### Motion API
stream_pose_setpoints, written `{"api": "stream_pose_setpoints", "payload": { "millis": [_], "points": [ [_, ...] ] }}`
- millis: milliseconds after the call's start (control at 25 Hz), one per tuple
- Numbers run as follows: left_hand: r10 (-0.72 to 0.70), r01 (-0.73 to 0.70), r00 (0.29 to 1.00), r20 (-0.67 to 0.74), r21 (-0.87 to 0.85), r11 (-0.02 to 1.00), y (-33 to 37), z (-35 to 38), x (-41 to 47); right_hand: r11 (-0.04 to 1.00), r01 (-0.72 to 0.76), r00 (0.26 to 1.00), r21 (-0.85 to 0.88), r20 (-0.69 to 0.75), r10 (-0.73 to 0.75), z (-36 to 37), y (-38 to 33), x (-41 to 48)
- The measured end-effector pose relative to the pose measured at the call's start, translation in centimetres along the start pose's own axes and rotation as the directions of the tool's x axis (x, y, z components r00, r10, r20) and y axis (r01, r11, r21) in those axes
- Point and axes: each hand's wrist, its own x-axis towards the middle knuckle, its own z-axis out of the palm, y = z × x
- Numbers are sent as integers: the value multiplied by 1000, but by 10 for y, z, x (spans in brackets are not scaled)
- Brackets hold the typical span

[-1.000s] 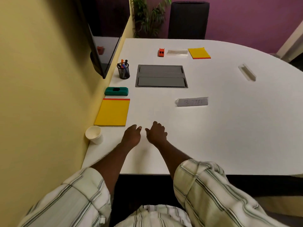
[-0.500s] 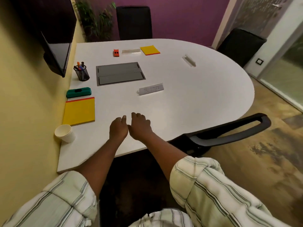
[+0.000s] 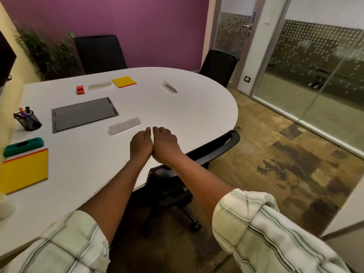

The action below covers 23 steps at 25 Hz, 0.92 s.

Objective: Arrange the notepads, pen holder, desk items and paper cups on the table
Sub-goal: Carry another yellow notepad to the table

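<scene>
The left hand (image 3: 140,143) and right hand (image 3: 164,141) are resting side by side, touching along their inner edges, palms down and holding nothing, near the white table's (image 3: 177,115) edge. This looks like a neutral pose with no item claimed yet.

Just beyond the fingertips a pale nameplate (image 3: 124,125) is lying flat. Further out to the left, the grey inset panel (image 3: 83,114) is sitting flush in the tabletop. Well left of the hands, the mesh pen holder (image 3: 28,121) is standing upright with markers, with a green eraser (image 3: 23,146) nearer and a large yellow notepad (image 3: 24,170) lined up just below it. A paper cup (image 3: 6,207) is peeking in at the frame's left edge. Far ahead, an orange item (image 3: 80,89), a clear strip (image 3: 100,86) and a small yellow notepad (image 3: 124,81) are sitting in a row, seemingly tidied. Ahead to the right, another strip (image 3: 169,87) is lying askew.
</scene>
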Motion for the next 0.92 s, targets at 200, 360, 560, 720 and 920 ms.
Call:
{"api": "stream_pose_setpoints", "payload": {
  "millis": [200,360,560,720,920],
  "points": [
    [160,-159,987,17,-51,986,92,92,-27,1000,-31,998,-6,-53,31,-65,114,-19],
    [234,-233,971,56,-20,972,152,159,-43,997,-79,990,20,-118,81,-108,203,-33],
    [315,-318,940,134,4,948,212,243,-41,975,-220,958,25,-182,221,-137,313,-41],
    [347,-362,912,218,30,932,245,333,-19,940,-341,926,24,-165,340,-147,399,-29],
    [390,-424,860,329,34,905,276,456,34,861,-508,849,34,-148,507,-155,522,10]
  ]
}}
